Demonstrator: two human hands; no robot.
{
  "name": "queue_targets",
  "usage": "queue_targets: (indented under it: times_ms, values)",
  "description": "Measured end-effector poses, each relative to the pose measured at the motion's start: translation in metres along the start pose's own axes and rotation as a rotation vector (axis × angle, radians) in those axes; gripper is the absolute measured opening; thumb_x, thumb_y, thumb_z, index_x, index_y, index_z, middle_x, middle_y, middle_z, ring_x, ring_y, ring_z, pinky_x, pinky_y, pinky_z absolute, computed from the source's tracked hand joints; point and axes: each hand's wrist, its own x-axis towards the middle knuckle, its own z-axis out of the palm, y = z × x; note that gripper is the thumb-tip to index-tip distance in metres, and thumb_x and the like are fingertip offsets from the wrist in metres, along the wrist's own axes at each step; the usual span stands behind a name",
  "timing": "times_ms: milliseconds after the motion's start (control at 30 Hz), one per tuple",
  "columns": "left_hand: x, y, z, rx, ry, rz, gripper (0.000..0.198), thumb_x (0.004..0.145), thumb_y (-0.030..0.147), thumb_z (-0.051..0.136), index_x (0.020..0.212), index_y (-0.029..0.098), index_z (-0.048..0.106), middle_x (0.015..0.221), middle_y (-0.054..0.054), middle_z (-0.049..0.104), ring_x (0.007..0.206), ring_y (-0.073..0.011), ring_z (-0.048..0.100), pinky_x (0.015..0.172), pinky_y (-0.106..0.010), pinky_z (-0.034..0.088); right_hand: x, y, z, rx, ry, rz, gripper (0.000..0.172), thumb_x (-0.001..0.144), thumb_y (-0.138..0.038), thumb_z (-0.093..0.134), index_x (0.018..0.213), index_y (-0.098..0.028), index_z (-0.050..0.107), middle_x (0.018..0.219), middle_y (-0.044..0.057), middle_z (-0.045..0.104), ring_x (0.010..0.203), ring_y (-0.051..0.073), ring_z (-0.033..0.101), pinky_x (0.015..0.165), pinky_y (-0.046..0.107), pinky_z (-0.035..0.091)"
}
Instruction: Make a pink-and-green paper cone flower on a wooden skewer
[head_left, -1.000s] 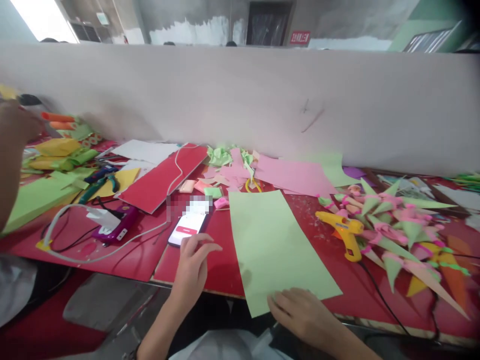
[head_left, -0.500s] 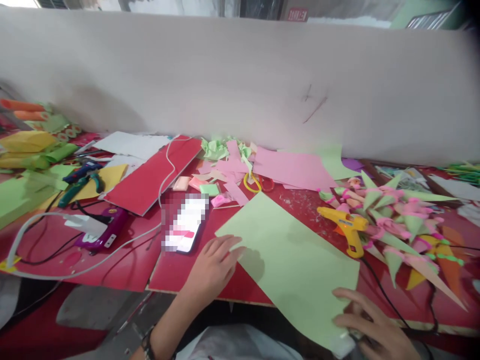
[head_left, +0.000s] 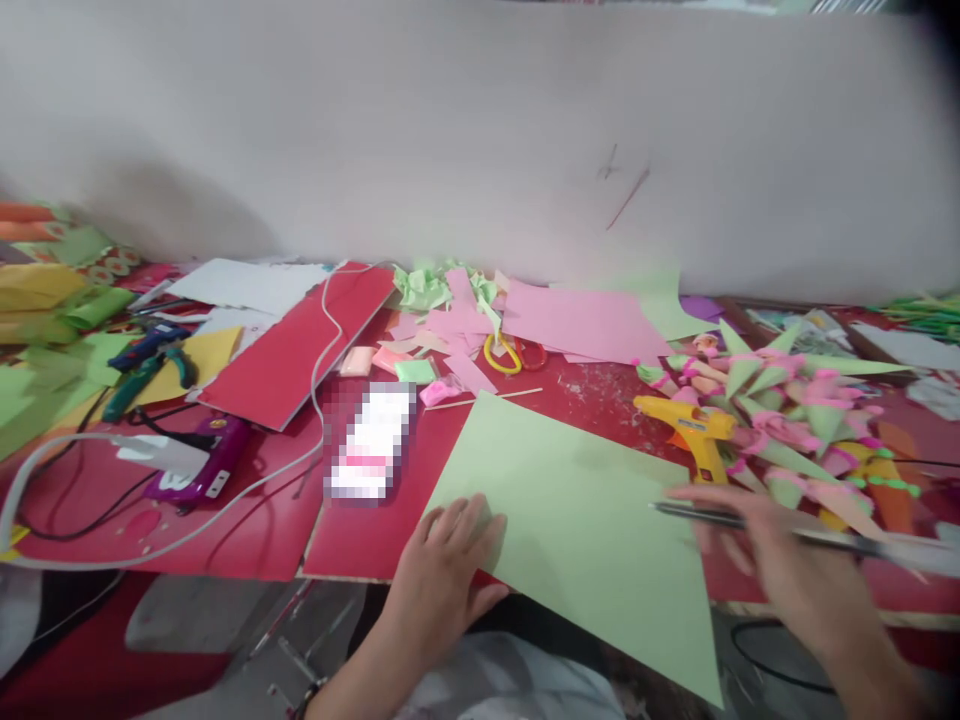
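A light green paper sheet (head_left: 585, 500) lies before me, its lower corner hanging past the table edge. My left hand (head_left: 450, 570) is open, fingers flat on the sheet's left side. Over the sheet's right edge, my right hand (head_left: 787, 560) grips a slim dark pen (head_left: 735, 517), its tip pointing left above the paper. Part of the pen is hidden behind the fingers, and its pale far end is blurred. A yellow glue gun (head_left: 690, 430) lies just beyond my right hand, beside a heap of green and pink paper cones (head_left: 795, 410).
Left of the sheet lies a phone (head_left: 371, 440) with a blurred screen. A purple power strip (head_left: 206, 460) and white cable (head_left: 247, 490) are farther left. Yellow-handled scissors (head_left: 502, 355), pink paper (head_left: 577, 320) and a red board (head_left: 300, 350) lie toward the white partition (head_left: 450, 140).
The green sheet has turned and shifted left. My left hand has settled flat on it. My right hand has risen from the lower corner, and the pen now shows clearly in it.
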Motion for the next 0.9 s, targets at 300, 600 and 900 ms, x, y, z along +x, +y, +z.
queue_targets:
  times_ms: [300, 600, 900]
  values:
    - [-0.022, 0.021, 0.014, 0.216, 0.057, -0.066, 0.072, 0.07, 0.054, 0.057, 0.131, 0.021, 0.038, 0.119, -0.01, 0.055, 0.095, -0.0254, 0.051, 0.079, -0.038, 0.042, 0.063, -0.04, 0.081, 0.496, -0.069, 0.194, 0.026, 0.084, -0.039, 0.041, 0.078, -0.02, 0.058, 0.07, 0.004, 0.061, 0.062, 0.016, 0.058, 0.061, 0.029, 0.049]
    - [-0.021, 0.013, 0.004, 0.084, -0.05, -0.125, 0.077, 0.068, 0.056, 0.057, 0.131, 0.018, 0.037, 0.11, -0.01, 0.056, 0.094, -0.0266, 0.05, 0.078, -0.04, 0.043, 0.01, -0.046, 0.105, -0.25, -0.167, -0.14, 0.021, 0.082, -0.033, 0.046, 0.097, -0.018, 0.049, 0.123, 0.015, 0.052, 0.119, 0.033, 0.041, 0.091, 0.057, 0.033]
    - [-0.014, -0.041, -0.019, -0.13, 0.002, -0.043, 0.057, 0.081, 0.042, 0.048, 0.132, 0.022, 0.029, 0.131, -0.009, 0.042, 0.12, -0.0234, 0.039, 0.096, -0.039, 0.038, 0.025, -0.022, 0.12, -0.27, -0.29, -0.256, 0.024, 0.082, -0.037, 0.046, 0.099, -0.02, 0.046, 0.139, 0.011, 0.035, 0.13, 0.026, 0.025, 0.101, 0.053, 0.024]
